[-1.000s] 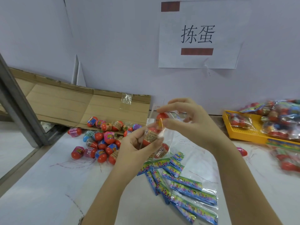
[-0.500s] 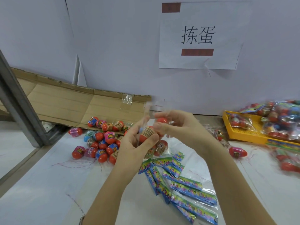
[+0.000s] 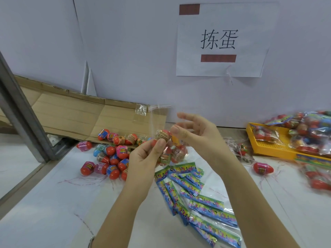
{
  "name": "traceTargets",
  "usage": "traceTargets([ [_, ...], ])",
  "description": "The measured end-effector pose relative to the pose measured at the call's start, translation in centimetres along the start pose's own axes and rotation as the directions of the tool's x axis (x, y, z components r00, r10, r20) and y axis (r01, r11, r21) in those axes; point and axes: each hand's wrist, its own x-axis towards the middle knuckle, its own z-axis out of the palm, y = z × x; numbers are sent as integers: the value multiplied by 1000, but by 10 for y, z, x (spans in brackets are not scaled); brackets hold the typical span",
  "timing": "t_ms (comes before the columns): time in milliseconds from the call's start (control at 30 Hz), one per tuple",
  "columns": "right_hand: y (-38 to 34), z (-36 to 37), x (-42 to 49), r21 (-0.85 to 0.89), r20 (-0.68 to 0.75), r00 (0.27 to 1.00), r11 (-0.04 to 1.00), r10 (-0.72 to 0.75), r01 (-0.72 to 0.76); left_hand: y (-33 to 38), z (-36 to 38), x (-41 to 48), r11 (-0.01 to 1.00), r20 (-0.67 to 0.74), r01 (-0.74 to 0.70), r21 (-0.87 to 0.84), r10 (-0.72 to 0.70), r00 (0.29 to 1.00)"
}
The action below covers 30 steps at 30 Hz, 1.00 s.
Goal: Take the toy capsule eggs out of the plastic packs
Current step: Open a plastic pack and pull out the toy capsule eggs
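Observation:
My left hand grips a clear plastic pack that hangs below it with several red capsule eggs inside. At the pack's mouth sits a red capsule egg with a tan label, pinched between my left fingertips and the thumb of my right hand. The other right fingers are spread apart. A thin flap of the pack's film stands up above the egg. A pile of loose capsule eggs lies on the white table to the left of my hands.
Emptied packs with colourful header cards lie in front of me. A yellow tray heaped with full packs stands at the right. One loose egg lies near it. Flattened cardboard leans at the back left beside a metal post.
Both hands have moved down and slightly left with the pack. The egg has come up to the pack's mouth and my right fingers have spread open.

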Motion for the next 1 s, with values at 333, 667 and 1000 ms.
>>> traceTargets([
  [333, 4, 9, -3, -66, 51, 998, 997, -44, 47, 2, -5, 2, 995, -103, -61, -85, 52, 993],
  [667, 6, 9, -3, 21, -120, 988, 994, -102, 105, 5, -1, -1, 981, -173, -90, -169, 61, 983],
  [1000, 5, 12, -4, 10, -119, 992, 998, -53, 55, 7, 2, -3, 973, -307, -221, -73, 189, 933],
])
